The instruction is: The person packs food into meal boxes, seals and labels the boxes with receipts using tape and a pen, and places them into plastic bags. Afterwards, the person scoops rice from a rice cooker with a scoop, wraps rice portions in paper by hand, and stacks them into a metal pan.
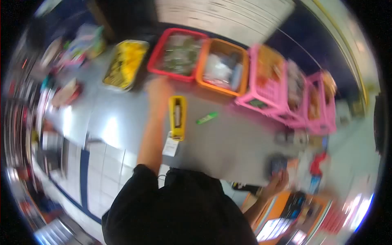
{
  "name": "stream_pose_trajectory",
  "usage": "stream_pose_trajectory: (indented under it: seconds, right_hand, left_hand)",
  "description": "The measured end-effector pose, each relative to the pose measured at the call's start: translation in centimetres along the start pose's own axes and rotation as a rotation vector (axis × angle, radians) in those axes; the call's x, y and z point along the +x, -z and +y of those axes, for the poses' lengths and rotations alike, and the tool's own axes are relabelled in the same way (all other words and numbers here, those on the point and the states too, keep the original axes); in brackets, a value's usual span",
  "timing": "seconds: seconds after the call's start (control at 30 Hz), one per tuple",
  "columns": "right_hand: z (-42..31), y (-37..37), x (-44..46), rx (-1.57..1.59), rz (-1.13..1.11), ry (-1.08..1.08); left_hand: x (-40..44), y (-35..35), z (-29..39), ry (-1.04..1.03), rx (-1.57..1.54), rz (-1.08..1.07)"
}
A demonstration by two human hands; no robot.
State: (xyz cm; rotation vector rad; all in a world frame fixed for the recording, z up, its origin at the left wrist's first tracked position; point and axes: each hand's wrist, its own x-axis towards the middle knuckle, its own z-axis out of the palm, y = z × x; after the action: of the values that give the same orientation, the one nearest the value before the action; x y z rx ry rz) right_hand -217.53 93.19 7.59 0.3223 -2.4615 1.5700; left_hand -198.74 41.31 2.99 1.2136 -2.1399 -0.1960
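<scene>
My left hand (159, 87) reaches forward over the metal table, just below the near left corner of a red basket (153, 61) that holds clear bags of something green. Motion smears its fingers. Just right of my left forearm lies a yellow tool (178, 118), perhaps a stapler or a cutter, with a white paper tag (170, 147) at its near end. A green marker-like item (207, 118) lies farther right. My right hand (278, 183) is out at the table's right edge, close to a small dark object (278, 164). Blur hides whether the hand holds it.
An orange basket (200, 81) with plastic bags stands beside the red one. Pink baskets (271, 96) line the back right. A tray of yellow packets (126, 65) sits at the back left. An orange-edged stand with dark devices (294, 204) is at lower right.
</scene>
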Motion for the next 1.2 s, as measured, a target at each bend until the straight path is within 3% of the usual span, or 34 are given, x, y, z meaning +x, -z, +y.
stream_pose_trajectory:
  seconds: [0.03, 0.07, 0.13, 0.17, 0.2, 0.27, 0.33, 0.37, 0.43, 0.47, 0.5, 0.57, 0.63, 0.7, 0.77, 0.83, 0.9, 0.97, 1.0, 1.03, 1.07, 1.13, 1.17, 1.2]
  right_hand:
    - [-0.6, -0.2, -0.1, 0.026, 0.052, -0.036]
    - [-1.7, -0.6, -0.2, 0.066, 0.085, -0.047]
    - [-3.8, 0.1, -0.4, 0.025, 0.117, -0.086]
    - [-4.7, 0.9, 0.0, -0.042, 0.102, -0.125]
    - [-4.8, 1.9, 0.4, -0.150, 0.104, -0.096]
    - [-3.5, 5.3, 2.4, -0.440, 0.055, -0.045]
    - [-0.4, 7.9, 5.5, -0.773, 0.080, 0.062]
    - [1.3, 9.6, 6.8, -0.928, 0.151, 0.136]
    - [6.3, 11.7, 9.8, -1.240, 0.043, 0.028]
    - [6.9, 12.5, 10.6, -1.207, -0.066, -0.116]
    - [7.3, 13.0, 11.5, -1.155, -0.177, -0.257]
    - [10.6, 14.0, 11.8, -1.109, -0.235, -0.309]
    - [17.4, 15.4, 12.1, -0.625, -0.175, -0.036]
    - [10.3, 19.4, 9.1, 0.040, -0.067, -0.391]
    - [9.7, 25.1, 6.6, 0.646, 0.115, -0.622]
    - [11.2, 31.7, 4.8, 0.899, 0.259, -0.354]
    - [10.1, 40.0, 3.8, 0.765, 0.415, -0.145]
    - [9.8, 48.7, 2.7, -0.098, 0.805, -0.120]
    - [4.9, 51.9, 2.1, 0.453, 1.028, 0.120]
    - [3.6, 55.8, 1.9, 0.445, 1.034, 0.123]
    - [3.2, 60.4, 1.9, -0.201, 1.264, 0.249]
    - [1.1, 66.0, 3.9, -0.426, 1.321, 0.564]
    - [0.1, 67.7, 5.2, 0.023, 1.189, 0.721]
    - [0.0, 70.0, 6.5, -0.185, 1.203, 0.573]
  left_hand:
    - [1.7, -0.1, -2.2, 0.172, 0.079, -0.203]
    - [2.5, -5.2, -10.3, 0.003, 0.119, -0.216]
    - [4.0, -5.6, -12.7, -0.066, 0.113, -0.314]
    - [4.6, -6.0, -12.8, -0.024, 0.296, -0.310]
    - [4.4, -3.0, -8.2, 0.116, 0.098, -0.248]
    - [2.0, 1.6, 0.9, 0.110, 0.056, -0.150]
    - [-1.7, 1.6, 4.7, 0.011, -0.168, -0.148]
    - [-4.3, 1.6, 6.4, -0.052, -0.272, -0.212]
    - [-10.1, 0.5, 10.2, -0.178, -0.473, -0.438]
    - [-13.3, 0.8, 13.0, -0.263, -0.593, -0.537]
    - [-15.9, 3.2, 16.9, -0.266, -0.474, -0.738]
    - [-21.4, 3.5, 20.1, -0.417, -0.576, -0.934]
    - [-25.5, 4.8, 24.1, -0.452, -0.627, -1.116]
    - [-27.9, 5.4, 27.5, -0.483, -0.670, -1.172]
    - [-30.5, 4.7, 30.4, -0.507, -0.645, -1.288]
    - [-32.6, 3.4, 34.4, -0.497, -0.665, -1.291]
    - [-34.0, 3.1, 37.5, -0.530, -0.597, -1.283]
    - [-35.6, 3.1, 41.4, -0.486, -0.572, -1.362]
    - [-36.6, 3.3, 43.8, -0.548, -0.615, -1.318]
    - [-37.9, 3.6, 46.4, -0.601, -0.670, -1.268]
    - [-39.1, 4.2, 48.6, -0.597, -0.682, -1.269]
    - [-41.1, 5.9, 52.1, -0.684, -0.762, -1.287]
    - [-42.2, 6.5, 53.5, -0.675, -0.758, -1.284]
    - [-43.3, 7.1, 54.7, -0.763, -0.751, -1.315]
